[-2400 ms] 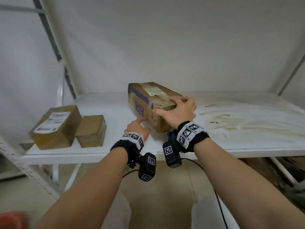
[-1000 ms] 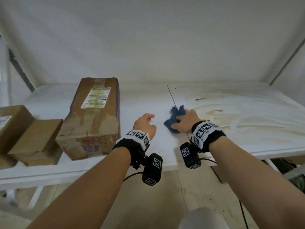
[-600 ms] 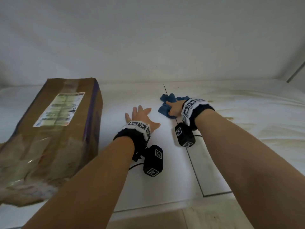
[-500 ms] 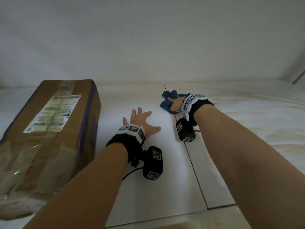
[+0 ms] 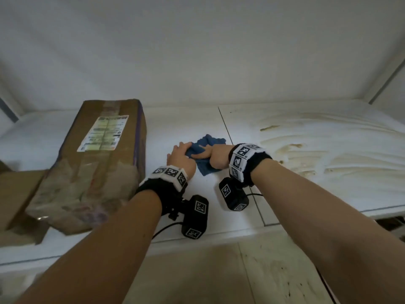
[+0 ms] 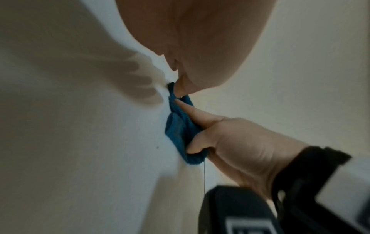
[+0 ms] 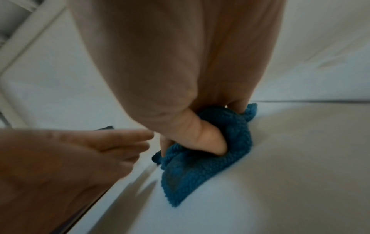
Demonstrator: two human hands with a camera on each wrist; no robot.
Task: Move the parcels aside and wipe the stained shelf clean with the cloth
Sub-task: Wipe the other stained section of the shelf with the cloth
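A crumpled blue cloth lies on the white shelf, just left of the seam between its boards. My right hand grips the cloth, thumb pressed into it and index finger laid along its top. My left hand reaches in from the left with straight fingers, its fingertips at the cloth's left edge. Brown smeared stains cover the shelf's right board. The big taped parcel stands to the left of both hands.
A smaller cardboard box sits at the left edge, against the big parcel. A white wall backs the shelf, and a slanted frame bar rises at the far right. Below the shelf's front edge is tiled floor.
My right hand has drawn the cloth nearer and a little left across the seam. My left hand left its flat rest on the shelf and came to the cloth. The view pulled back.
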